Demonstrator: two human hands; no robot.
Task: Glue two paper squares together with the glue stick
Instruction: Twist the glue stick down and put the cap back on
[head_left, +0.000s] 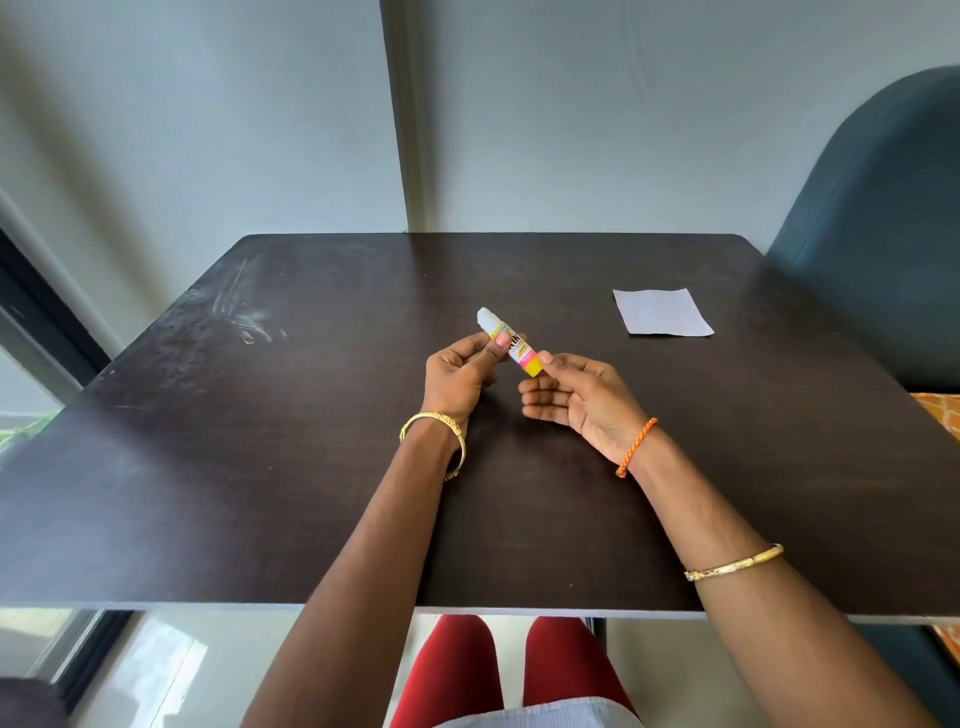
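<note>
Glue stick (511, 344) at frame centre, tilted above counter (260, 467); left hand (460, 376) grips upper body, right hand (576, 397) pinches yellow base. Paper square (662, 312) lies flat, upper right.

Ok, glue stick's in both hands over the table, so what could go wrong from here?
1. The glue stick hangs above the bare table, not above the paper; its white end could smear the dark top if it dips.
2. The right hand only pinches the yellow base by its fingertips, so twisting might slip while the left hand grips the barrel.
</note>
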